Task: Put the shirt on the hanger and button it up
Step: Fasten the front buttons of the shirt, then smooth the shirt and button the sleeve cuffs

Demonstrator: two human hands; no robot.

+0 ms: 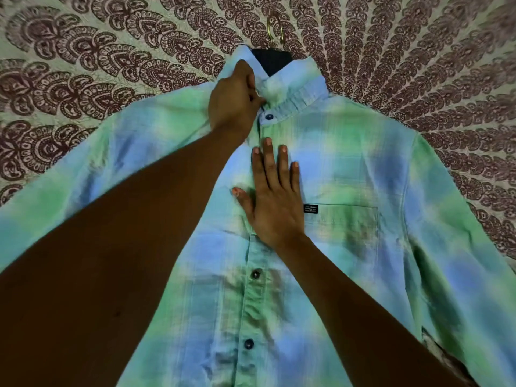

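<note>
A green and blue plaid shirt lies face up on a bed, front closed, with dark buttons showing at the collar, the middle and lower down the placket. A dark hanger sits inside the neck, its brass hook poking out above the collar. My left hand pinches the left side of the collar beside the top button. My right hand rests flat on the chest over the placket, fingers spread, holding nothing. A chest pocket with a small black label lies to its right.
The bed is covered by a pale sheet with a maroon paisley pattern, stretching all around the shirt. Both sleeves spread outward to the left and right edges of the view.
</note>
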